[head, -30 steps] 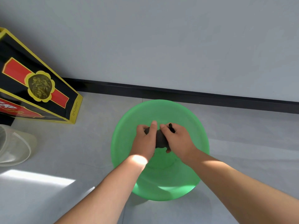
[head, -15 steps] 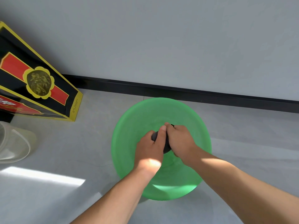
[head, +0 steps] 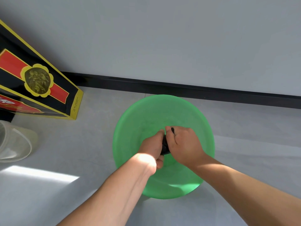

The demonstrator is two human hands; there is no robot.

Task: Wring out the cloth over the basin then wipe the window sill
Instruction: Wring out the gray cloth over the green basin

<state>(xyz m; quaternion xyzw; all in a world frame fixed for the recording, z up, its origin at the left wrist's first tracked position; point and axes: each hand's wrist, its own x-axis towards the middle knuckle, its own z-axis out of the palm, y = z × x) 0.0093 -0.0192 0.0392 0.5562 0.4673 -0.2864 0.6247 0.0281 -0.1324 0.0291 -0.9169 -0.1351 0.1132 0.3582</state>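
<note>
A round green basin (head: 138,115) stands on the grey floor near the wall. Above its middle, both my hands grip a dark cloth (head: 165,145) that is bunched and twisted between them. My left hand (head: 150,146) holds its near end, fingers curled round it. My right hand (head: 184,144) holds the far end, and a small dark tip of cloth pokes out by its fingers. Most of the cloth is hidden inside my fists. The window sill is not in view.
A black, red and yellow box (head: 37,85) leans at the left by the wall. A clear plastic container (head: 14,144) sits at the left edge. A dark skirting board (head: 211,92) runs along the grey wall. A sunlit patch (head: 40,174) lies on the floor.
My hands have turned against each other on the cloth, twisting it tighter. The left hand has rolled so its back faces me, and less cloth shows between the fists.
</note>
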